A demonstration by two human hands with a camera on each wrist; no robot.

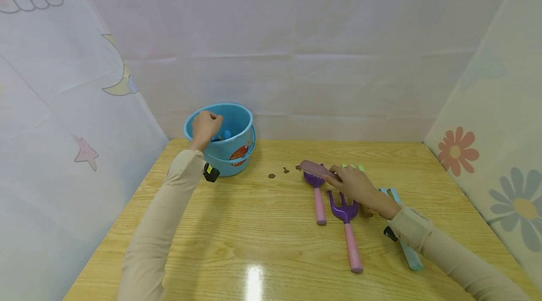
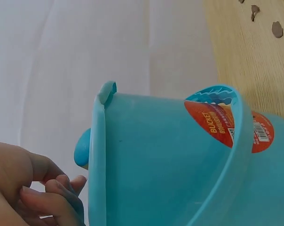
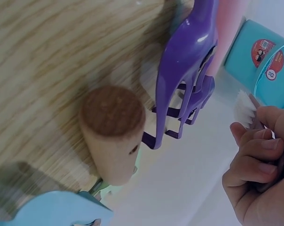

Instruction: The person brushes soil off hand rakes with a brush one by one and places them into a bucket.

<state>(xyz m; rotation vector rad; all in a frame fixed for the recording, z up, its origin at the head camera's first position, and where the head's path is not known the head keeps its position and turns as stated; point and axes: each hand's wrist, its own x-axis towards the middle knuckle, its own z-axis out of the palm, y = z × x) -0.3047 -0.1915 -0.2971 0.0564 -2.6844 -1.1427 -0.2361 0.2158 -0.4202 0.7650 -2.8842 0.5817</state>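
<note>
My right hand (image 1: 355, 186) grips a mauve scrubbing brush (image 1: 314, 168), its white bristles (image 3: 244, 110) showing past the fingers in the right wrist view. The brush overlaps a purple trowel with a pink handle (image 1: 320, 207). Close by my right hand is a purple hand fork (image 1: 344, 211), also pink-handled. At the light blue bucket (image 1: 228, 167), my left hand (image 1: 205, 128) is over the near left of the opening, fingers curled, with nothing visible between them. A blue rounded knob (image 1: 227, 134) shows inside the bucket, and in the left wrist view it peeks past the rim.
Several brown crumbs (image 1: 272, 176) lie on the wooden table (image 1: 237, 240) between bucket and brush. Under the right forearm is a light blue tool (image 1: 411, 258); a green tool (image 1: 361, 168) and a wooden peg-like handle (image 3: 116, 136) are beside the fork. Printed cloth walls (image 1: 275, 80) enclose the table.
</note>
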